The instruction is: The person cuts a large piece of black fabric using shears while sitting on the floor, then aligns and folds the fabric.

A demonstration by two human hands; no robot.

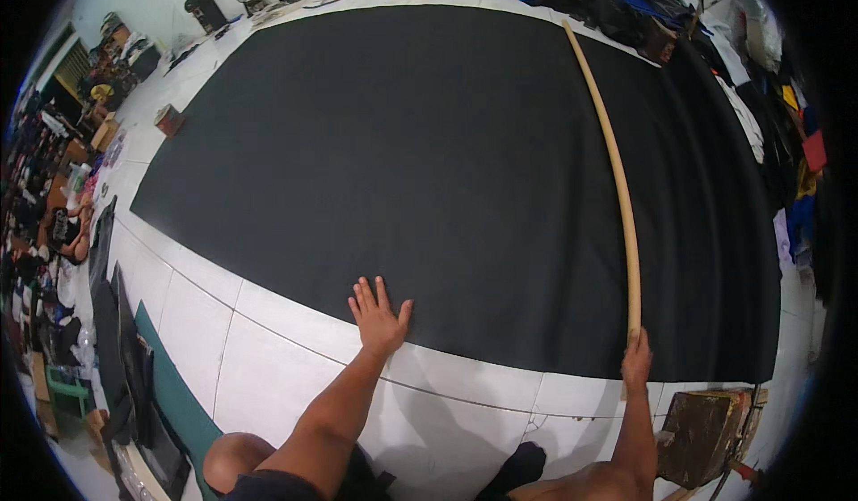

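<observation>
A large sheet of black material lies spread over the white tiled floor, smooth at left and middle, rippled toward the right. My left hand rests flat on its near edge with the fingers spread. At the lower right, my right hand is closed around the near end of a long pale wooden stick. The stick lies across the sheet, from the near edge to the far one, and looks curved in this view.
A brown box-shaped block stands by the sheet's near right corner. A small tin sits beside its left edge. Dark cloth is heaped at the far right. Green material lies on the left. A person is at far left.
</observation>
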